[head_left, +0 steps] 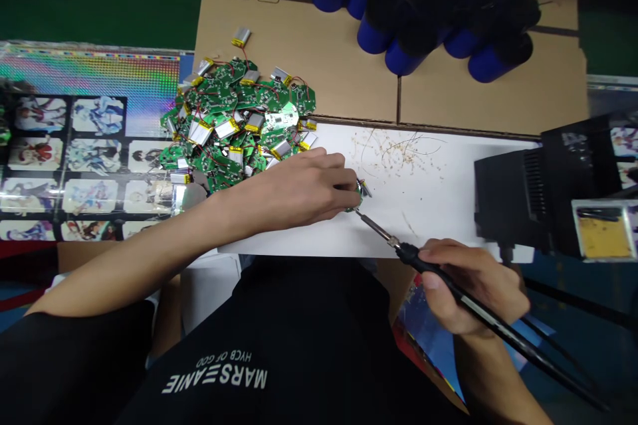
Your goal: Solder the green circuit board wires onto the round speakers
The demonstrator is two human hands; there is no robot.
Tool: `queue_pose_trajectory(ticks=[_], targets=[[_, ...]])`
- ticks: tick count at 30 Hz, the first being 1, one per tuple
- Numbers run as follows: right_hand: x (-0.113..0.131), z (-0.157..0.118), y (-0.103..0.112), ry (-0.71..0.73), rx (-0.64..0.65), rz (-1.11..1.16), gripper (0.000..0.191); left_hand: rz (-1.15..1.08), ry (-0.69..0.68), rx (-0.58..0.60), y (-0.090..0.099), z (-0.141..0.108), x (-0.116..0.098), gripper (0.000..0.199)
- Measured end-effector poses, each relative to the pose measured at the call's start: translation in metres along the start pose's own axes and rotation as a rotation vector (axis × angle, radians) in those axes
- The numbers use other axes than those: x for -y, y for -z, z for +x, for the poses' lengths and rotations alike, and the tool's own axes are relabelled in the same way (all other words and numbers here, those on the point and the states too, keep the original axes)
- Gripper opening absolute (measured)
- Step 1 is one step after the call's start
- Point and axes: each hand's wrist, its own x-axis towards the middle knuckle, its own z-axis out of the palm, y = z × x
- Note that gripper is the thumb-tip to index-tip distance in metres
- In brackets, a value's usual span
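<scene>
My left hand is closed at the middle of the white work surface, its fingertips around a small green part, mostly hidden under the fingers. My right hand grips the black handle of a soldering iron. The iron's metal tip points up and left and meets the edge of that small part near my left fingertips; whether it touches cannot be made out. Behind my left forearm lies a heap of green circuit boards with silver battery cells and thin red wires.
Blue and black cylinders stand on cardboard at the back. At the right are a black device and a tray with a yellow pad. Wire scraps litter the surface. Printed card sheets lie left.
</scene>
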Motion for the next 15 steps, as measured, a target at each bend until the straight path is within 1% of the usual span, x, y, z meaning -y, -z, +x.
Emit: queue_pose_trajectory(ticks=[4, 7, 9, 12, 15], targets=[[-0.011, -0.014, 0.011, -0.081, -0.18, 0.049, 0.019, 0.023, -0.006, 0.021, 0.002, 0.001, 0.0, 0.022], [-0.021, -0.019, 0.013, -0.193, -0.297, 0.08, 0.018, 0.058, -0.014, 0.05, 0.003, 0.001, 0.0, 0.023], [-0.028, -0.018, 0.009, -0.273, -0.402, 0.083, 0.022, 0.067, -0.019, 0.055, 0.003, 0.001, 0.0, 0.024], [-0.04, -0.014, -0.001, -0.321, -0.547, 0.125, 0.026, 0.06, -0.021, 0.048, 0.003, 0.001, 0.001, 0.024], [-0.052, -0.014, -0.01, -0.354, -0.583, 0.197, 0.027, 0.051, -0.028, 0.041, 0.002, 0.001, 0.001, 0.024]])
